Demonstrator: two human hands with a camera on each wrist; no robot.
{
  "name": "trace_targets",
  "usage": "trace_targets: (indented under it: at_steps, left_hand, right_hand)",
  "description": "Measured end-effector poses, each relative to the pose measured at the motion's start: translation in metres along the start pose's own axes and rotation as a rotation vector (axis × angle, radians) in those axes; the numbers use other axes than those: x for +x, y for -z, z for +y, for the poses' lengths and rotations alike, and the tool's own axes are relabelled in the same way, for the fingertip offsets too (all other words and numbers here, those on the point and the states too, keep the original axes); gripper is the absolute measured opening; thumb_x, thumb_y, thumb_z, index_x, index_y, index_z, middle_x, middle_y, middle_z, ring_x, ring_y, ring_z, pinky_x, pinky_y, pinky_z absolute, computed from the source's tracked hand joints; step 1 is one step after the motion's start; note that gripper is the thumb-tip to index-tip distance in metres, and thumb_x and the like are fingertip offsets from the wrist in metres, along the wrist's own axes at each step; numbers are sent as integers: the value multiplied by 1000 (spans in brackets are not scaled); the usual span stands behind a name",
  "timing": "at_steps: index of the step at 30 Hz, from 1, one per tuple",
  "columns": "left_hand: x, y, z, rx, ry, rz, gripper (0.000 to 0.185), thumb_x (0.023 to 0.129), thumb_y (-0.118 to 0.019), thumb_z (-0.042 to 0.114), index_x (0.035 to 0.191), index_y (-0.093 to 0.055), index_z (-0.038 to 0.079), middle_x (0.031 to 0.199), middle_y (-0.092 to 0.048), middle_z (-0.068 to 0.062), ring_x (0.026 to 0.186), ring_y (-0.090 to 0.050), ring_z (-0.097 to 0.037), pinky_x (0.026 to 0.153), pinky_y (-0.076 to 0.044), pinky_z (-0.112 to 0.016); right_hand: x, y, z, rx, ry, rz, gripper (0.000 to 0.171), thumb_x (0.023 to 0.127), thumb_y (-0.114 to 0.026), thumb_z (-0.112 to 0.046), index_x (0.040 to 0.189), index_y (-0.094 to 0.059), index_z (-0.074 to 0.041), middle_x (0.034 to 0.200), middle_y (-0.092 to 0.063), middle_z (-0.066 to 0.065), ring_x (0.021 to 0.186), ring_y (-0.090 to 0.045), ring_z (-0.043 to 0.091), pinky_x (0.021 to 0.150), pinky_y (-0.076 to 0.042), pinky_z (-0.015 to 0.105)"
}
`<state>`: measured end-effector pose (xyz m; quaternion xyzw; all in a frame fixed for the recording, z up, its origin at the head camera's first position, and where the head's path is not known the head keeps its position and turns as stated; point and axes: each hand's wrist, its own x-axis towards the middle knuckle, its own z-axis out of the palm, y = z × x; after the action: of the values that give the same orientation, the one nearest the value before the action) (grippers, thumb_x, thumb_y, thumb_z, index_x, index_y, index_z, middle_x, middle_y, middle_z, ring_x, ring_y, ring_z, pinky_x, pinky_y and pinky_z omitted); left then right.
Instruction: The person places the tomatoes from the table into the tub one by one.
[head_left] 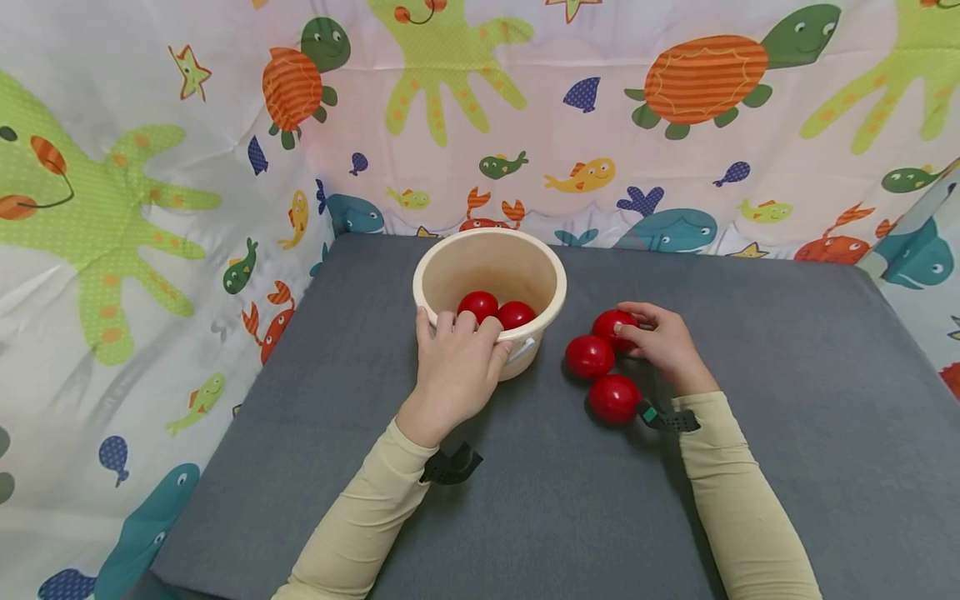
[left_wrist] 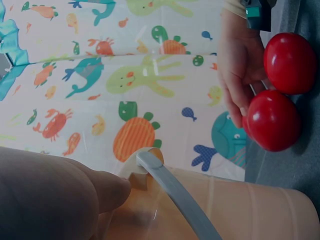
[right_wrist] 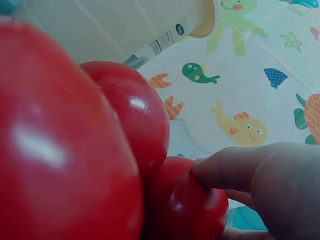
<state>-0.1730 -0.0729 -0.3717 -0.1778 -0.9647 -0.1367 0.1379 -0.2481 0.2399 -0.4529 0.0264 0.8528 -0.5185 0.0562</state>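
A cream bucket with a grey handle stands on the table, and two shiny red balls lie inside it. My left hand grips its near rim, fingers hooked over the edge. To the right of the bucket, three more red balls sit close together on the table. My right hand pinches the farthest one between thumb and fingers. The middle ball and the nearest ball lie beside it. In the right wrist view those two partly cover the pinched ball.
A dark grey cloth covers the table. Behind it and on the left hangs a white curtain printed with sea animals, close to the table's far edge. Black straps are worn at both wrists.
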Motion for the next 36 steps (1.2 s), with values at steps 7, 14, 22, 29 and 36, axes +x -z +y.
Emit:
trace_targets:
  at_steps: [7, 14, 22, 29, 36]
  left_hand:
    - [0, 0, 0, 1, -9, 15, 21, 97, -65, 32, 107, -67, 14, 106, -67, -14, 109, -56, -37, 114, -20, -75]
    - [0, 1, 1, -5, -4, -3, 22, 98, -65, 32, 109, -67, 13, 108, -67, -15, 112, -56, -38, 115, -20, -75]
    - [0, 2, 2, -2, 4, 2, 24, 97, -65, 33, 111, -67, 13, 110, -67, -15, 112, -55, -38, 115, -20, -75]
    - [0, 0, 2, -1, 5, 1, 23, 98, -64, 33, 110, -67, 13, 109, -67, -15, 112, -55, -38, 115, -19, -75]
    - [1, 0, 2, 0, 6, 1, 23, 98, -64, 32, 110, -67, 13, 108, -67, -15, 113, -56, -39, 115, -18, -76]
  right_hand:
    - [-2, 5, -3, 12, -8, 22, 53, 100, -63, -25, 149, -50, -7, 142, -53, 26, 98, -58, 19, 70, -59, 20]
    - [-7, 14, -13, 52, -8, 60, 54, 101, -63, -26, 150, -49, -9, 143, -52, 23, 103, -56, 16, 74, -59, 21]
    - [-7, 31, -48, 32, 39, 115, 55, 100, -64, -26, 150, -49, -9, 143, -52, 22, 110, -56, 19, 74, -59, 19]
    - [-8, 44, -82, -2, 104, 153, 54, 99, -65, -25, 149, -51, -11, 144, -52, 20, 121, -55, 27, 70, -56, 13]
    - [-10, 50, -117, -17, 156, 169, 54, 98, -68, -27, 149, -53, -16, 147, -50, 16, 128, -53, 33, 71, -55, 11]
